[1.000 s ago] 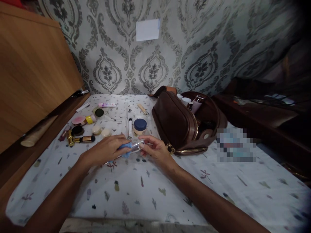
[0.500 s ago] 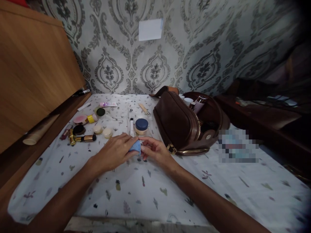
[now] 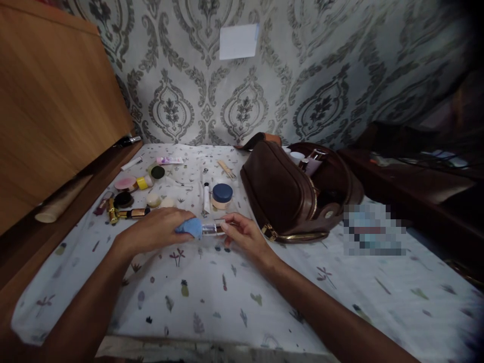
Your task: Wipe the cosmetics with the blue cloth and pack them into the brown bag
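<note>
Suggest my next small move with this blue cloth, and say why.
I'd probably slide the blue cloth in your left grip along the clear container toward your right grip: the stretch between the cloth and your right fingers is uncovered, and those fingers seem to hold that end.

Clear, silvery cylinder (image 3: pixel 209 228), roughly level, a bunched blue cloth (image 3: pixel 191 228) at its left end.

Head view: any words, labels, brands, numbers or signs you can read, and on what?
None can be read.
Held container: no text legible.
Purple-white tube: marks too small.
Blue-lidded jar: no text legible.
Wall card: no text legible.
Pixelated patch: contents hidden.
</note>
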